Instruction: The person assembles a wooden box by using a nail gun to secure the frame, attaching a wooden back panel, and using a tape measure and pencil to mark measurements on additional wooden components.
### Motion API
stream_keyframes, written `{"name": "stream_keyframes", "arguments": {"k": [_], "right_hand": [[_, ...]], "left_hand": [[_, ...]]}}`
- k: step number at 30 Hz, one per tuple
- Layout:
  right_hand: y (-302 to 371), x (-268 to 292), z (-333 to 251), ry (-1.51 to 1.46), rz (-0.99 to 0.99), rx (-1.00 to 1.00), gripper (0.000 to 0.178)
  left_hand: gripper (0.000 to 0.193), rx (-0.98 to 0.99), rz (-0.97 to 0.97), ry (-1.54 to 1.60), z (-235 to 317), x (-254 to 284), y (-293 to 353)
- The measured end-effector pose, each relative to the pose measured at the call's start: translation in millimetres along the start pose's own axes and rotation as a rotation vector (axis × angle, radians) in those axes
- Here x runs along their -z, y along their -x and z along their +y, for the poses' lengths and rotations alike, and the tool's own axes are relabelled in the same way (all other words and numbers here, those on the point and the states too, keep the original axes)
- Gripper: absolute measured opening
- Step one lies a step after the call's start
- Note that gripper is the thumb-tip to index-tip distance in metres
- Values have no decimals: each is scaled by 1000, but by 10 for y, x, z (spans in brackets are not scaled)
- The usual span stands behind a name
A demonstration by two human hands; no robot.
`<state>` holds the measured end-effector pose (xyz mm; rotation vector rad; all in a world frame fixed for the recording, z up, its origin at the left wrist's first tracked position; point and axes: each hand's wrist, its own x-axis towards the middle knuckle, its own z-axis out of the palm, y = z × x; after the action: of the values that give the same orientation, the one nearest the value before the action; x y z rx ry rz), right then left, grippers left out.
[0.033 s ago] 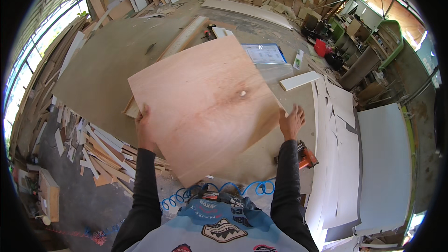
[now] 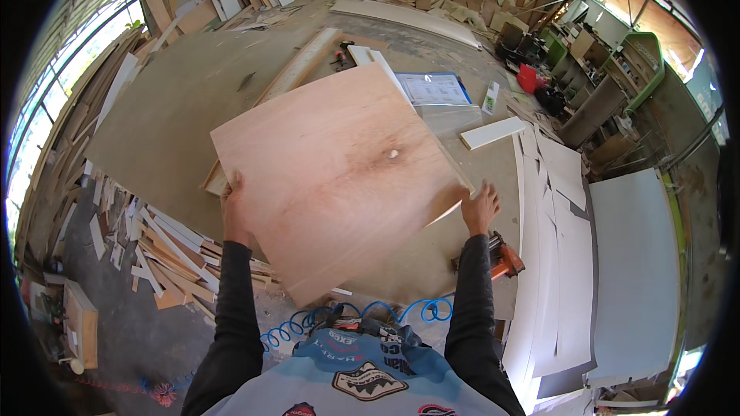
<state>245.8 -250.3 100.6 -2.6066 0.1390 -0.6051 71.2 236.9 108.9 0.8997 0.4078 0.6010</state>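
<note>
A square plywood panel [image 2: 331, 177] with a dark stain and a small pale spot lies tilted above the worktable. My left hand [image 2: 236, 212] grips its left edge, thumb along the side and the other fingers partly hidden. At the panel's right corner, my right hand [image 2: 481, 209] is open with fingers spread, its thumb side close to or touching the corner. A pale edge shows beneath that corner. Just below my right hand lies an orange and black nail gun [image 2: 505, 260], partly behind my sleeve.
The worktable [image 2: 169, 123] carries a long wooden frame piece [image 2: 308, 58], a clipboard with papers [image 2: 433, 88] and a white strip [image 2: 492, 133]. A coiled blue air hose [image 2: 428, 310] runs along the near edge. Scrap wood [image 2: 173, 254] is piled left; white sheets [image 2: 555, 262] stand right.
The plywood panel has shifted slightly left and its far corner has come nearer, uncovering more of a white strip behind it. A pale edge now shows under its right corner.
</note>
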Motion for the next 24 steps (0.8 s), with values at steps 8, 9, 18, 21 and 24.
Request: {"name": "stream_keyframes", "arguments": {"k": [8,9,18,21,24], "right_hand": [[335,-542,276,-538,-124,-92,56],[336,-561,252,-467,-64,-7,53],[-120,-512,378,-745,-142,-246,44],[-141,-537,561,-423,-56,-130,45],[-104,-472,437,-523,-112,-147,46]], "left_hand": [[36,-235,52,-525,-564,518,-941],[38,-336,62,-617,-607,467,-989],[47,-430,140,-1236,-849,281,-1150],[49,-589,300,-1551,-991,-77,-845],[50,-490,277,-1423,-834,-87,-599]]}}
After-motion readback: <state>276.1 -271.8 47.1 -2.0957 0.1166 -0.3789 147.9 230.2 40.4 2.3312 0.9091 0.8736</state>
